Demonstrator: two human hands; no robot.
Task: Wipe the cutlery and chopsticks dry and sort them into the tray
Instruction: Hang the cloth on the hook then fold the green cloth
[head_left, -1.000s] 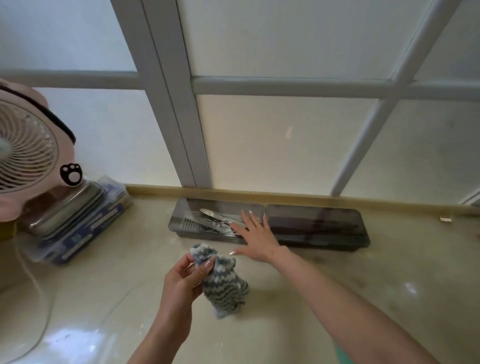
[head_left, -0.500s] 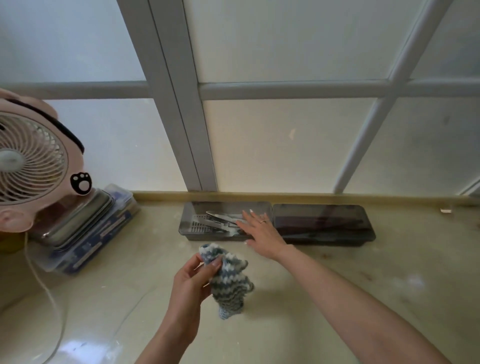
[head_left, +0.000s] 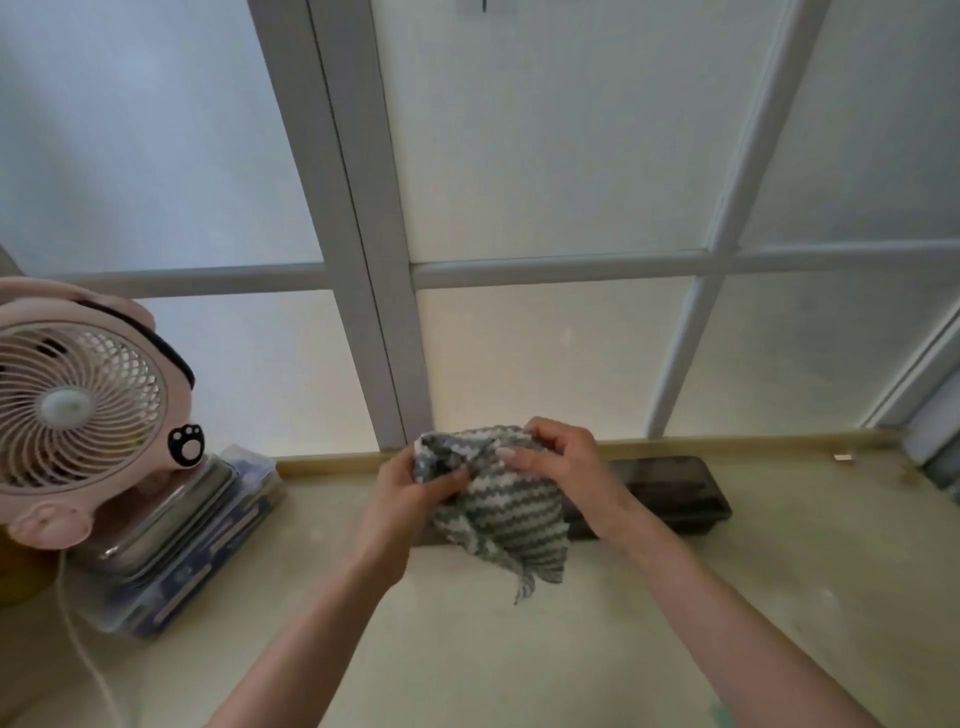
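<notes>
Both hands have come together on the cloth since a second ago, when the right hand reached into the tray and the left held the cloth alone; the view has also tipped upward.

Going from the biggest thing down, with the tray as landmark: the counter (head_left: 675, 623) spreads out in front of the tray, and the window frame (head_left: 363, 260) rises straight behind it. Well to the left of the tray stands the pink fan (head_left: 78, 410) on a stack of boxes. The dark tray (head_left: 675, 499) lies against the sill, its left half hidden behind hands and cloth. The striped cloth (head_left: 504, 525) hangs just in front of the tray, bunched at the top. The left hand (head_left: 410, 499) has its fingers pressed into the cloth's left corner, and the right hand (head_left: 566, 462) pinches the upper folds with curled fingers.

No cutlery or chopsticks show; whether a piece is wrapped inside the cloth cannot be told.

My guess is that the wiping step is in hand. Next, the piece, if there is one, needs rubbing along its length and then placing in the matching compartment of the tray.
</notes>
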